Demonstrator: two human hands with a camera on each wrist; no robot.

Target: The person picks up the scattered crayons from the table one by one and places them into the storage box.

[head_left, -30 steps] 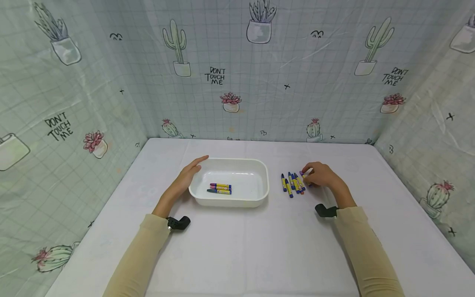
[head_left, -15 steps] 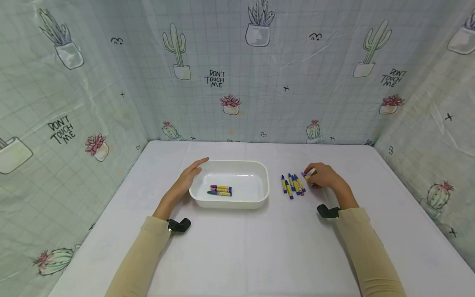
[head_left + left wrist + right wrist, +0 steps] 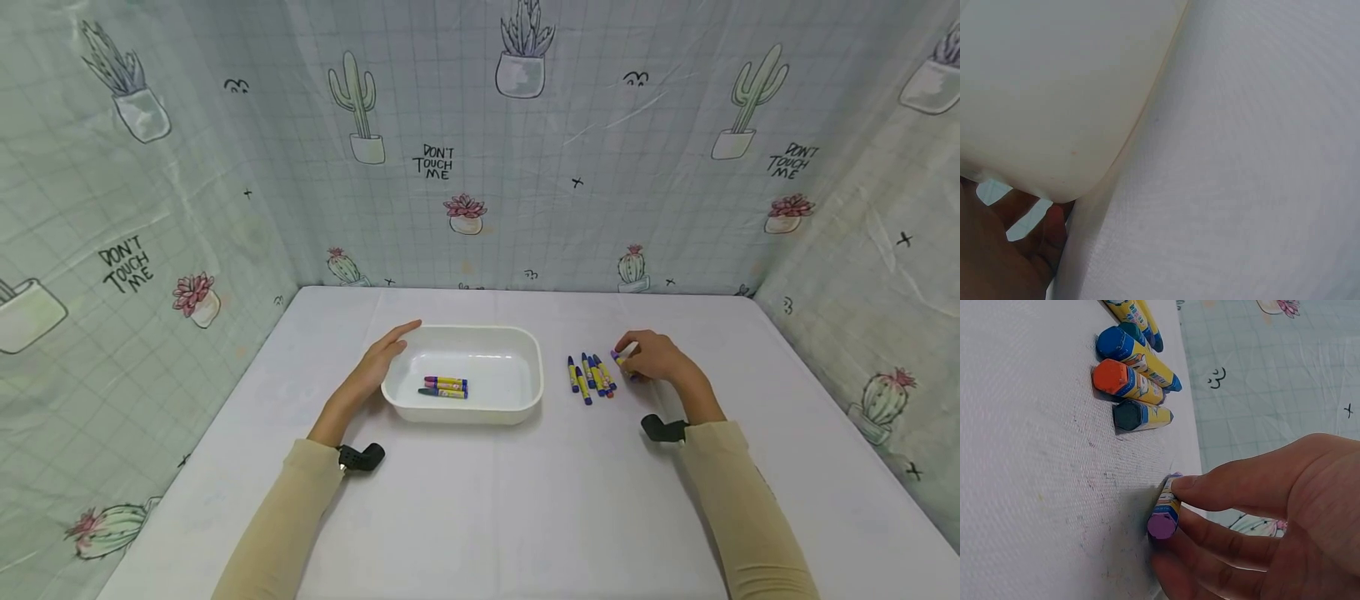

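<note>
My left hand (image 3: 372, 367) holds the left end of a white plastic tray (image 3: 480, 413), thumb at the rim. In the left wrist view bent fingers (image 3: 1054, 228) lie against the tray's outer wall. Several crayons (image 3: 446, 392) lie together inside the tray. To the right of it, my right hand (image 3: 654, 357) pinches a purple crayon (image 3: 1162, 525) low over the table, thumb on its paper wrapper. Other crayons in yellow-and-blue wrappers (image 3: 592, 377) lie in a loose cluster beside that hand. Orange (image 3: 1110, 377), dark green (image 3: 1138, 416) and blue (image 3: 1138, 357) ones show in the right wrist view.
A white cloth covers the table (image 3: 495, 500). Cactus-printed sheeting (image 3: 480, 167) rises at the back and along both sides. Each wrist carries a black camera (image 3: 363, 457).
The right hand has drawn the purple crayon slightly right, away from the cluster. The left hand and tray stay put while the head view tilts a little.
</note>
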